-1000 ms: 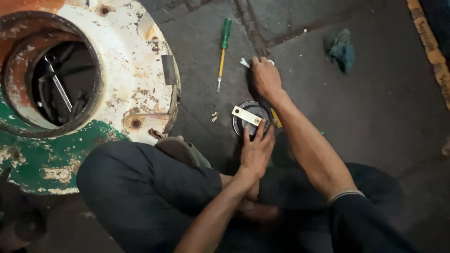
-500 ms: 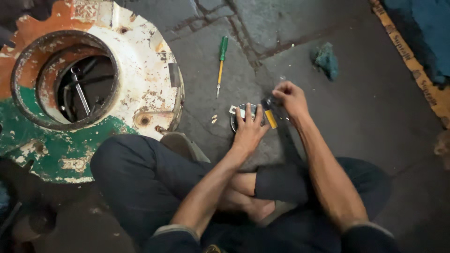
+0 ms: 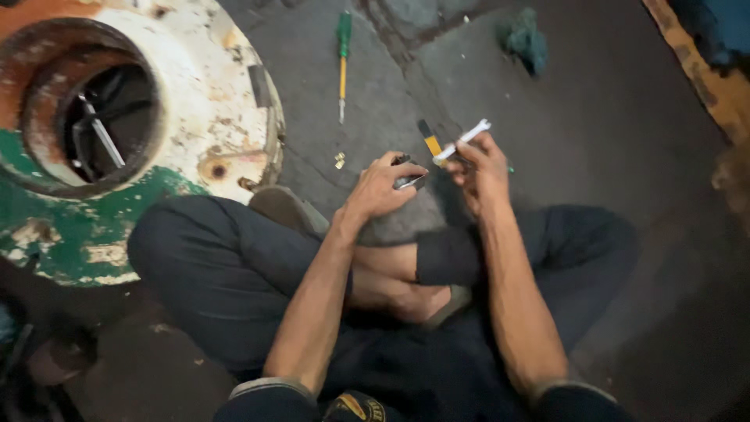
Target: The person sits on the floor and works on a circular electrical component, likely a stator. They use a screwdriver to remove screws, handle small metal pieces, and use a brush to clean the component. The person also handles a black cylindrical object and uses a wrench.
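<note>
Left hand (image 3: 383, 186) curls over a small dark round metal part (image 3: 408, 178), fingers bent around it and gripping it above the person's crossed legs. Right hand (image 3: 480, 168) sits just beside it, closed on a thin white stick-like piece (image 3: 465, 139) that pokes out up and to the left from between the fingers; what exactly that piece is cannot be told through the blur. A tool with a yellow and black handle (image 3: 430, 141) shows just beyond both hands, between them, and whether it lies on the floor or is held by the right hand cannot be told.

Both hands are close together over the dark concrete floor (image 3: 594, 125), near its middle. A screwdriver with a green handle and yellow shaft (image 3: 342, 59) lies on the floor toward the far edge, well apart from the hands. Some small brass-coloured bits (image 3: 340, 160) lie on the floor just left of the left hand. A crumpled teal rag (image 3: 525, 37) lies near the far edge, to the right of the screwdriver. At the left side stands a big round drum (image 3: 219, 117), white and green with rust, its round opening showing metal pieces inside.
</note>
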